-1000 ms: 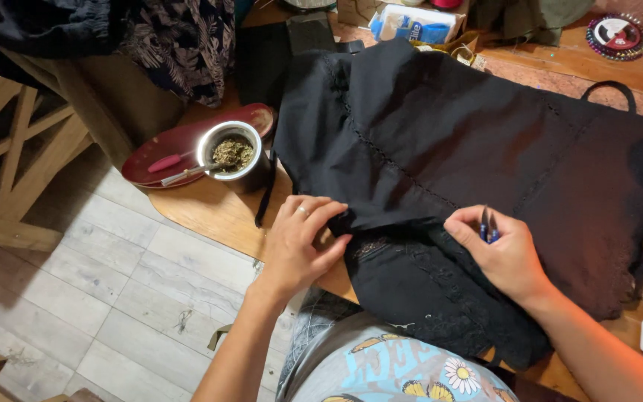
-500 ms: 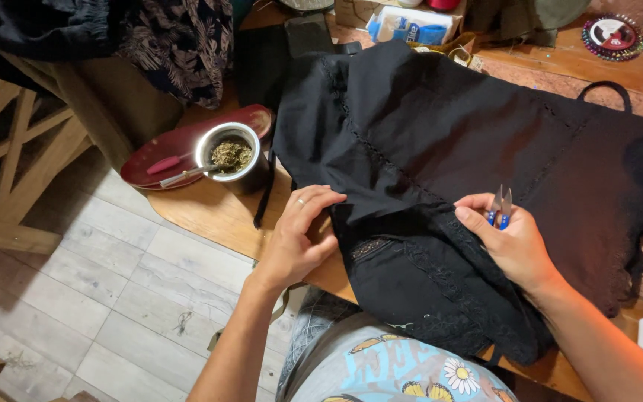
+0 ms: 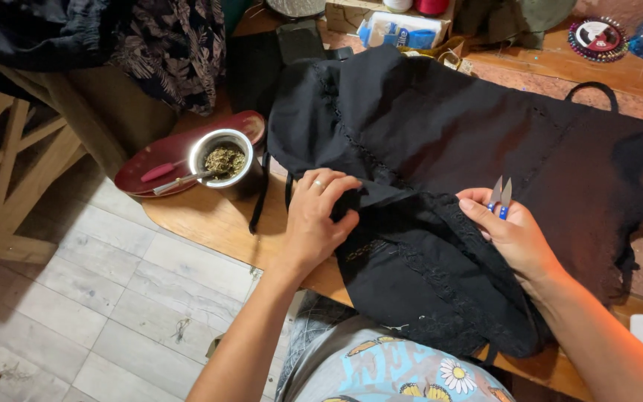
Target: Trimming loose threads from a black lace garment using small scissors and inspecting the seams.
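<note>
A black garment (image 3: 448, 141) with lace trim lies spread over a wooden table (image 3: 202, 219), its lower part hanging off the near edge toward my lap. My left hand (image 3: 314, 219) pinches a fold of the black fabric near the table's front edge. My right hand (image 3: 511, 234) rests on the lace part and holds small blue-handled thread snips (image 3: 500, 195), their two metal blades pointing up and away from me.
A metal cup (image 3: 221, 160) of green herb with a metal straw stands on a red tray (image 3: 150, 167) at the table's left end. Boxes, thread spools and a round beaded item (image 3: 597, 37) line the far edge. Patterned clothes (image 3: 165, 45) hang at left above a tiled floor.
My right hand has lifted the snips out from the fabric so the blades now show. My left hand has shifted slightly right along the fold.
</note>
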